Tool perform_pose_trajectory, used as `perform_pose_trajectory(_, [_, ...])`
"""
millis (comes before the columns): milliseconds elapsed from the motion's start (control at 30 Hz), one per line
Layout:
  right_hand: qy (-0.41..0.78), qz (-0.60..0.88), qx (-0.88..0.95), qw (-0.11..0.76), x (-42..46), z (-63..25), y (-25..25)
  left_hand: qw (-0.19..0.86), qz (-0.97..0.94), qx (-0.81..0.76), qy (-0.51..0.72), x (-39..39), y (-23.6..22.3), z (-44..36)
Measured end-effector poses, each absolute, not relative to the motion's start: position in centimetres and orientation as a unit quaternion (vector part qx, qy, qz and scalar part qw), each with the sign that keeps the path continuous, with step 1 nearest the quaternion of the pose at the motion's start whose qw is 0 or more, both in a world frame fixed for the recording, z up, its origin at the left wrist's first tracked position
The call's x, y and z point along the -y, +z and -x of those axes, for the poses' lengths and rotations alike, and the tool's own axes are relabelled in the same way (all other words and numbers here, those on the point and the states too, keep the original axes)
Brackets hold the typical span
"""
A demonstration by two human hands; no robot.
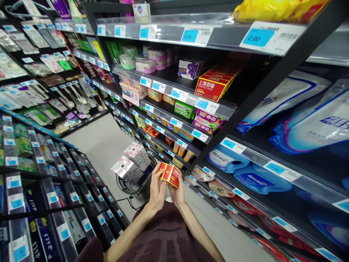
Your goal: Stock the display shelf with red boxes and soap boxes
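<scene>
Low in front of my body, both hands grip red-and-yellow soap boxes [173, 175] with white lettering; two seem to sit side by side. My left hand [156, 189] is closed around the left end, and my right hand [177, 193] closes on the right end. Matching red soap boxes [211, 84] are stacked on a shelf ahead. Just beyond my hands, a dark basket [130, 186] carries several pale patterned cartons [131, 162].
A soap shelf [163, 78] with price tags runs along the front. Blue detergent bottles [259, 178] and pouches [321, 116] fill shelves on the right. A lower rack [51, 198] stands close on the left. A black cord [120, 200] hangs between rack and basket.
</scene>
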State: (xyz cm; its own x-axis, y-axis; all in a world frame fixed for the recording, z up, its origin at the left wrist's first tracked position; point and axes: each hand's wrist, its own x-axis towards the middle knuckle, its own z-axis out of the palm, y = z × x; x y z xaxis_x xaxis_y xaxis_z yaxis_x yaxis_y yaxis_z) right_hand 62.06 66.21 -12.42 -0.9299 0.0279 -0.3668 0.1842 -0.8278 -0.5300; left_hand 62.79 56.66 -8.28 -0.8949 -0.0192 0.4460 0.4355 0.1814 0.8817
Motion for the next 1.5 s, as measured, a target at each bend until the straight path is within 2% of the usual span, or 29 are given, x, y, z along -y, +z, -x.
perform_pose_trajectory(467, [-0.943,-0.169,-0.272,0.086,-66.8,-62.2,-11.5,0.196,0.192,0.776,-0.568,-56.3,-8.7,-62.9])
perform_pose_trajectory(667, [-0.940,-0.172,-0.280,0.095,-67.5,-62.1,-11.4,0.160,0.207,0.757,-0.598,-55.5,-9.3,-62.2])
perform_pose_trajectory(833, [-0.937,-0.159,-0.270,0.152,-68.3,-62.4,-11.8,0.091,0.201,0.661,-0.717,-54.4,-9.4,-61.1])
perform_pose_trajectory(900, [-0.936,-0.156,-0.267,0.169,-68.3,-62.5,-11.8,0.049,0.195,0.654,-0.730,-54.2,-9.1,-60.9])
perform_pose_trajectory(1167, [-0.927,-0.161,-0.283,0.189,-68.4,-62.2,-11.7,0.025,0.197,0.723,-0.662,-54.0,-7.9,-60.6])
perform_pose_trajectory(1500, [-0.907,-0.092,-0.304,0.275,-69.2,-61.6,-11.8,0.022,0.188,0.732,-0.654,-54.4,-7.3,-59.6])
